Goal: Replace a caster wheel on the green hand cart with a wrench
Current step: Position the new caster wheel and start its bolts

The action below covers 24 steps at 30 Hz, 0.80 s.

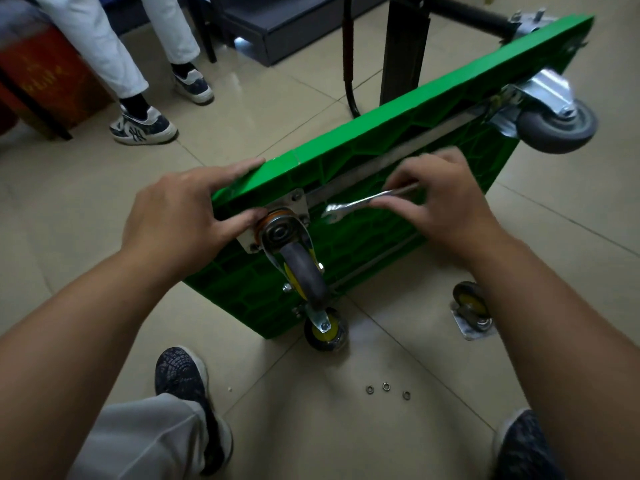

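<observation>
One cart (381,133) stands tipped on its edge, underside toward the wearer. Three casters (304,268) show plainly on it, and a fourth bracket sits at the far top corner. One loose caster (472,310) and three small rings (386,386) lie on the floor (277,98), which is beige tile. The left hand (180,216) grips the cart's top edge, thumb by a caster plate. The right hand (446,202) pinches one wrench (360,204) against the underside. Behind sit a person (114,46) in white trousers, a red box (45,81) and dark furniture.

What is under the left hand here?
Under the left hand's fingers, the green cart's edge; under its thumb, the caster's mounting plate. That plate corner's bolt, if any, is covered.
</observation>
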Motion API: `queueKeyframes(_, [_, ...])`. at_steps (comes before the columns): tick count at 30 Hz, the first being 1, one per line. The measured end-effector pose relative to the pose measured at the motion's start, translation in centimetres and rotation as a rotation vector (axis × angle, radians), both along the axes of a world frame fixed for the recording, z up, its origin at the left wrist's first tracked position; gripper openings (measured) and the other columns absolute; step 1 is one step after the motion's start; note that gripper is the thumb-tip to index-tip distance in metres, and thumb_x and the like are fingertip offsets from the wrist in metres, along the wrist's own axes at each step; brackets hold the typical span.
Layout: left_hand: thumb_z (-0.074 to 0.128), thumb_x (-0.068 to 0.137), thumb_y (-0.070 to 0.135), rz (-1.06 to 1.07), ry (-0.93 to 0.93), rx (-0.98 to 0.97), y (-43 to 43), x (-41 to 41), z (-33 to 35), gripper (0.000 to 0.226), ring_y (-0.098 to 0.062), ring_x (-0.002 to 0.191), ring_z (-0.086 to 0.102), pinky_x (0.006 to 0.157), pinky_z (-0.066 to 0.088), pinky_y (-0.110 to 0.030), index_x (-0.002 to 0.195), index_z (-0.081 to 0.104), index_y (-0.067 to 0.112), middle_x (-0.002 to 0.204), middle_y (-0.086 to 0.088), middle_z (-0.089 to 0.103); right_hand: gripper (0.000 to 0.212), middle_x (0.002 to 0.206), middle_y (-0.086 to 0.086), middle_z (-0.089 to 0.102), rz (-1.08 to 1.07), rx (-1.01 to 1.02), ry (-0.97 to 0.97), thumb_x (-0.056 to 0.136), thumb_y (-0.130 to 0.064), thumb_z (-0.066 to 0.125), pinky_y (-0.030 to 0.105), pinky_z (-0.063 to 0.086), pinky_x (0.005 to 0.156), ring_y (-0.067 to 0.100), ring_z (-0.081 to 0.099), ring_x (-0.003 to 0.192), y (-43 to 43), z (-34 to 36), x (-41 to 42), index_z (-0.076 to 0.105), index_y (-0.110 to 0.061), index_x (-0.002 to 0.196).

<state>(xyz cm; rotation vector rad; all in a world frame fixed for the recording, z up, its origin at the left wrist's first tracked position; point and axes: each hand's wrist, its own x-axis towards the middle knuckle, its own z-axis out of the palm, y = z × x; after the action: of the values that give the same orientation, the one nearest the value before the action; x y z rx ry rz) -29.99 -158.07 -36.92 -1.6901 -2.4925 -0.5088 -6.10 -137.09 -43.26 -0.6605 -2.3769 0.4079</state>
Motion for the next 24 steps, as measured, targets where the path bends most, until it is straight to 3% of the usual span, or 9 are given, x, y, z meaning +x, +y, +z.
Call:
queueKeyframes(3, [0.074, 0.083, 0.054, 0.004, -0.007, 0.008, 0.0, -0.1, 0.0, 0.065, -0.034, 0.093, 0.068, 0.071, 0.051, -0.04, 0.141, 0.046, 0.058, 0.116, -0.005, 0.075, 0.025, 0.078, 0.0, 0.071, -0.16, -0.795, 0.546, 0.082, -0.031, 0.078, 0.021, 0.052, 0.067, 0.009, 0.067, 0.072, -2.6, -2.7, 1.3, 0.069, -0.008, 0.087])
queueKeyframes(6, [0.072, 0.082, 0.056, 0.003, -0.01, 0.014, 0.0, -0.2, 0.0, 0.066, -0.032, 0.096, 0.068, 0.073, 0.054, -0.043, 0.142, 0.046, 0.058, 0.121, -0.002, 0.074, 0.025, 0.069, -0.003, 0.07, -0.17, -1.117, 0.61, 0.076, -0.028, 0.079, 0.018, 0.051, 0.063, 0.008, 0.065, 0.067, -5.4, -6.5, -0.6, 0.067, -0.008, 0.082])
queueKeyframes(12, [0.07, 0.083, 0.059, -0.004, 0.003, 0.015, 0.0, -0.7, -0.4, 0.064, -0.028, 0.101, 0.069, 0.073, 0.052, -0.039, 0.143, 0.048, 0.056, 0.129, 0.003, 0.071, 0.021, 0.07, 0.001, 0.071, -0.134, -1.301, 0.63, 0.08, -0.023, 0.08, 0.019, 0.051, 0.063, 0.009, 0.066, 0.067, -8.2, -11.0, -4.9, 0.068, -0.007, 0.083])
queueKeyframes(18, [0.066, 0.084, 0.067, -0.033, -0.018, 0.019, 0.1, -1.2, -0.6, 0.064, -0.026, 0.105, 0.07, 0.079, 0.058, -0.051, 0.143, 0.043, 0.061, 0.125, 0.003, 0.072, 0.011, 0.067, -0.003, 0.068, -0.069, -1.411, 0.655, 0.087, -0.011, 0.074, 0.017, 0.05, 0.06, 0.006, 0.063, 0.062, -8.1, -11.8, -5.9, 0.064, -0.006, 0.083])
queueKeyframes(24, [0.067, 0.084, 0.069, -0.029, -0.03, 0.006, 0.0, -1.2, -0.5, 0.065, -0.023, 0.115, 0.068, 0.085, 0.058, -0.052, 0.144, 0.044, 0.059, 0.133, 0.008, 0.068, 0.016, 0.066, -0.004, 0.068, 0.017, -1.488, 0.573, 0.079, -0.016, 0.076, 0.016, 0.049, 0.059, 0.006, 0.064, 0.061, -8.1, -12.0, -6.2, 0.063, -0.008, 0.08])
